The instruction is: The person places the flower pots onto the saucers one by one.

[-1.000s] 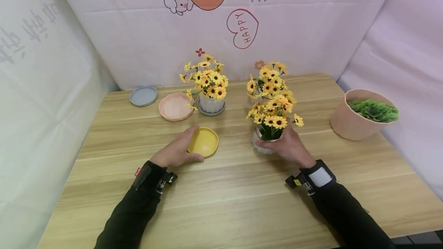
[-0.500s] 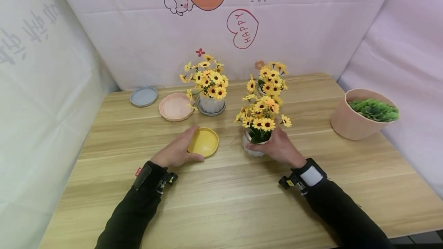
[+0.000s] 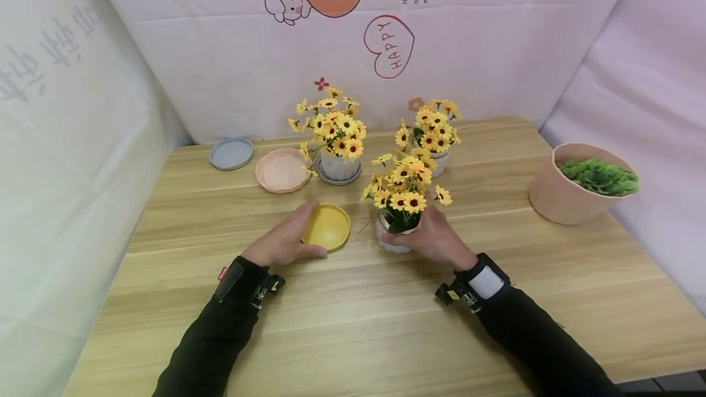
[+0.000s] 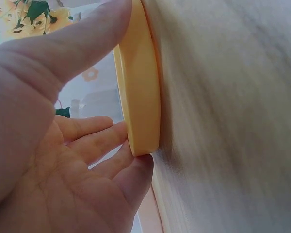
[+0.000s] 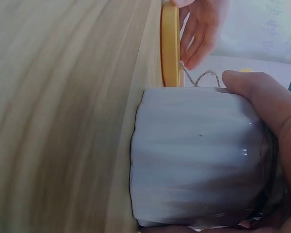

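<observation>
Over the table (image 3: 342, 329), touching or barely lifted, the upright white flowerpot (image 5: 199, 150), clasped round its side by the right grip (image 3: 438, 241), lies near and to the right of the shallow yellow saucer (image 3: 331, 227), which the left grip (image 3: 284, 241) holds across its edge

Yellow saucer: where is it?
In the head view, the yellow saucer sits left of centre on the table, gripped by the left hand, left of the flowerpot in the right hand.
</observation>
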`<state>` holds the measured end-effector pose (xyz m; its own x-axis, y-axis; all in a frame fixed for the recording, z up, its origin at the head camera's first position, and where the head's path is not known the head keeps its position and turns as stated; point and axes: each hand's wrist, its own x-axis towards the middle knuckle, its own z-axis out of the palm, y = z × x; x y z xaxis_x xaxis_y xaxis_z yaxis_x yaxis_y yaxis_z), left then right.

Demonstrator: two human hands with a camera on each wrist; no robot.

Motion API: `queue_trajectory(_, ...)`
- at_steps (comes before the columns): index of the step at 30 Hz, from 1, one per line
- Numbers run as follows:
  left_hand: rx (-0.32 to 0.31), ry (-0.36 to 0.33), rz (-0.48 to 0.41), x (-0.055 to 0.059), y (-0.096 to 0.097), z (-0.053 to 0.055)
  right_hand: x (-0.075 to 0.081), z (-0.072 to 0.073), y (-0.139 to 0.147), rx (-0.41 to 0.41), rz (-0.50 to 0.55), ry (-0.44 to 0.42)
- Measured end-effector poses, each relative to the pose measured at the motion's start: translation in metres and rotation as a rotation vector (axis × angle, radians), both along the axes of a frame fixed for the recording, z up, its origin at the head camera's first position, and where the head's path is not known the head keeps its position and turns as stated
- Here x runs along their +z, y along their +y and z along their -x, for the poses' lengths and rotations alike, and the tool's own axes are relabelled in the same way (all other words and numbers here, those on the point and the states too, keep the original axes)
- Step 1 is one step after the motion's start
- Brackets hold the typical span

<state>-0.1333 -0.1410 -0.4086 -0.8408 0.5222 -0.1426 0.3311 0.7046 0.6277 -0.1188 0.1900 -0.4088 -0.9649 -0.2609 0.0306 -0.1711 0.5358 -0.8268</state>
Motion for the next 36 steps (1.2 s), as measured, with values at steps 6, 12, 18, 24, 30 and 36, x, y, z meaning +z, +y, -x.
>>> queue_trajectory(6,-0.006,0.013,0.006,-0.001,-0.001,0.0,-0.001,-0.002,-0.006,-0.021,-0.046,-0.009)
queue_trajectory(12,-0.011,0.02,-0.021,-0.002,-0.002,-0.001,0.0,-0.003,-0.012,-0.014,-0.07,0.005)
queue_trajectory(18,-0.023,0.044,-0.035,-0.005,-0.004,0.0,0.0,-0.004,-0.017,-0.014,-0.079,-0.049)
queue_trajectory(24,-0.011,0.039,-0.037,-0.012,-0.005,0.005,0.002,-0.006,-0.024,-0.022,-0.073,-0.135)
queue_trajectory(30,-0.021,0.067,-0.067,-0.025,-0.01,0.011,0.005,-0.007,-0.033,-0.028,-0.075,-0.141)
queue_trajectory(36,-0.018,0.05,-0.059,-0.008,-0.006,0.003,0.003,-0.008,-0.036,-0.021,-0.069,-0.06)
